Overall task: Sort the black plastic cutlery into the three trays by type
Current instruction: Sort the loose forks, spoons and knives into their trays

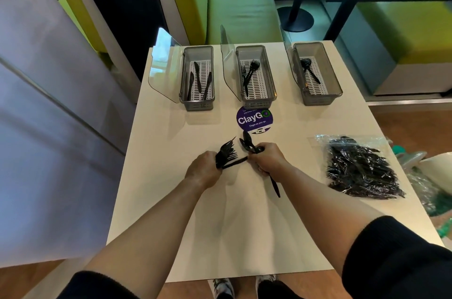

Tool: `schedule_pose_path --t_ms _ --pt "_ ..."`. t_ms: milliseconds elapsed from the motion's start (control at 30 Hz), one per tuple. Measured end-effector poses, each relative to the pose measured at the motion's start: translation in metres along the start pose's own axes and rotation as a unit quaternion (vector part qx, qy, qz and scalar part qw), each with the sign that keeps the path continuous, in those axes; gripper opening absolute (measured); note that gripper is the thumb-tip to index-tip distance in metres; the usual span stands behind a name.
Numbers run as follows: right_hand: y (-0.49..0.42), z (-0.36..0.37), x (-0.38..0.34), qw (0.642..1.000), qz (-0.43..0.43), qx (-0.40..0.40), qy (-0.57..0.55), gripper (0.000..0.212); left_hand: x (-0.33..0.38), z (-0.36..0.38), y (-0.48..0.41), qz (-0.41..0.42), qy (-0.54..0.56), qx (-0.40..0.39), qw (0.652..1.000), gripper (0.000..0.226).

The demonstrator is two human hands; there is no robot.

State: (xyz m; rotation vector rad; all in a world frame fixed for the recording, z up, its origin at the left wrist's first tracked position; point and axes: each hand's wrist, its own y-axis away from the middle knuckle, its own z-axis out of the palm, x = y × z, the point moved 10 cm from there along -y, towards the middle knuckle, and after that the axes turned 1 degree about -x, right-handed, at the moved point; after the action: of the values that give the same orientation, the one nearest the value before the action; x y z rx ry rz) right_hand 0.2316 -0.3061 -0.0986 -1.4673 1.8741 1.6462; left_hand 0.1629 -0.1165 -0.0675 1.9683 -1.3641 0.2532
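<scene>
**Head view: both fists full of cutlery, just short of the sticker**

On the near side of the purple ClayGo sticker (pixel 254 119), the left hand (pixel 204 169) clamps a fan of forks (pixel 227 152). Close beside it, the right hand (pixel 266 158) is clenched round spoons (pixel 248 143).

Beyond the sticker stand three trays:
- the knife tray (pixel 197 104), far-left
- the fork tray (pixel 259 103), straight behind
- the spoon tray (pixel 318 100), far-right

A bag of cutlery (pixel 362 169) lies to the sticker's near right.

The pieces look light, thin, slick and springy. They are probably best held by their bunched handles, not the snaggy tines.
</scene>
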Motion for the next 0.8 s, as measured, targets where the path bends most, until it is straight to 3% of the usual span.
schedule_pose_path --t_ms 200,300,467,667,800 --pt "0.02 0.007 -0.003 0.987 -0.001 -0.059 -0.148 0.009 0.001 0.0 0.006 0.017 0.143 -0.032 0.989 0.009" --pt "0.024 0.005 -0.01 0.975 -0.005 -0.051 -0.215 0.012 0.011 -0.001 0.014 0.014 0.222 -0.047 0.974 0.022" --pt "0.035 -0.003 -0.037 0.952 -0.04 -0.025 -0.303 0.012 0.022 0.0 0.021 -0.001 0.344 -0.07 0.936 0.01" --pt "0.048 0.0 -0.073 0.938 -0.088 -0.012 -0.335 0.012 0.047 -0.006 0.031 0.022 0.42 -0.084 0.903 0.009" --pt "0.055 0.004 -0.082 0.935 -0.084 0.023 -0.345 0.024 0.049 -0.014 0.033 0.03 0.449 -0.032 0.892 0.005"
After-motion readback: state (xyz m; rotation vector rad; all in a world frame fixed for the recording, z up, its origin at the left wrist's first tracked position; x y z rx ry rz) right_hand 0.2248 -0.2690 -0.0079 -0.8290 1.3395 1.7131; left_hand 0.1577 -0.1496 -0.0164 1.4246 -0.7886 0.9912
